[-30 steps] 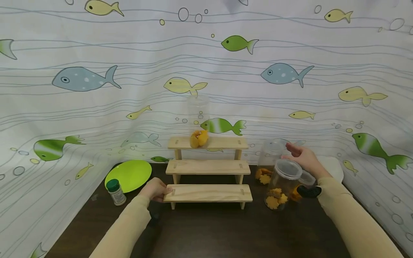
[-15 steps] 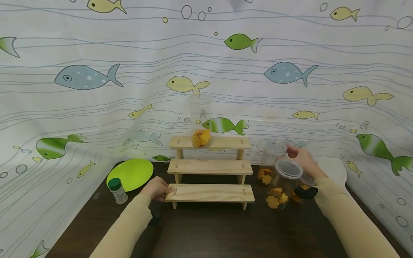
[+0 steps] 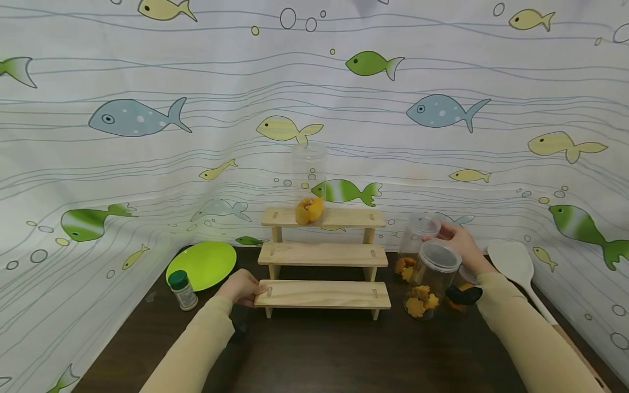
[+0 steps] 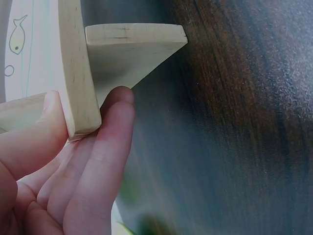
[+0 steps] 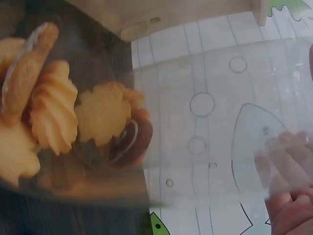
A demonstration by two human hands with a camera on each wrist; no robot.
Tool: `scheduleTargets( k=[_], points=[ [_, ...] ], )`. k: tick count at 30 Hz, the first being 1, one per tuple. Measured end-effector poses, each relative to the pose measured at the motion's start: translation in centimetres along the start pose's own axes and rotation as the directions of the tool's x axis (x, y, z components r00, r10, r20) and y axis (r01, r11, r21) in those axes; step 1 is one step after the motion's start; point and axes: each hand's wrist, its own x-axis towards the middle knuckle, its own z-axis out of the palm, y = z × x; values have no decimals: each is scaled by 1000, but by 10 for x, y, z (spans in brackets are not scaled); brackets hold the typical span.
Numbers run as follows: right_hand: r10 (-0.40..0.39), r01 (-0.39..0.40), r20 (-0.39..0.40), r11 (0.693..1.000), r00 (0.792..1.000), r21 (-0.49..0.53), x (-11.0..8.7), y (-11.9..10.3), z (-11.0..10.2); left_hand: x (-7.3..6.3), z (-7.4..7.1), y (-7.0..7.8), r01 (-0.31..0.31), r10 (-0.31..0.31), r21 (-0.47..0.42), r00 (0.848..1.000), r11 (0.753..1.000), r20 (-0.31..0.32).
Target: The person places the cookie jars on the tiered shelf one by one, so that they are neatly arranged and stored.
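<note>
Tabletop [image 3: 344, 355]: left fingers [image 4: 108, 142] pinch shelf [image 3: 321, 293] (right fingers [image 3: 448, 230]: jar [image 3: 411, 244])

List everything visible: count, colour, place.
Wooden stand: 1, pale, centre
Top jar: 1, clear, atop stand
Back jar: 1, clear, right of stand
Front jar: 1, clear, before back jar
Side jar: 1, clear, right, partly hidden
Cookies: uncountable, golden-brown, in jars
Plate: 1, lime green, left
Small bottle: 1, white, green cap, by plate
Long-handled utensil: 1, white, far right
Strip: 1, tan, lower right, unidentified
Table: 1, dark brown, beneath
Backdrop: 1, white fish print, behind
Wrist device: 1, black, right wrist
Sleeves: 2, cream, forearms
Left hand: 1, gripping stand's lowest shelf
Right hand: 1, gripping back jar
</note>
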Motion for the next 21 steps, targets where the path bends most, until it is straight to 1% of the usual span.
scheduleTargets(
  k=[3,6,8,11,15,18,21],
  points=[
    [0,-1,13,998,1000,69,-1,1,2,0,0,0,6,-6,-7,1000,1000,-4],
    [21,-22,15,995,1000,95,-2,2,2,0,2,0,15,-15,-15,1000,1000,-8],
    [43,-44,10,996,999,83,-2,2,1,1,3,-1,21,-21,-22,1000,1000,-11],
    [84,-83,-8,996,996,37,-3,-1,-1,3,4,-1,24,-24,-24,1000,999,-12],
    [133,-135,-62,991,989,-19,-4,-7,-4,3,4,-2,17,-18,-29,1000,999,-10],
    [152,-155,-87,988,985,-29,-4,-11,-7,2,3,-3,10,-10,-32,1000,999,-8],
    [157,-160,-92,986,983,-35,-6,-15,-9,1,1,-2,9,-10,-27,1000,1000,-8]
  ],
)
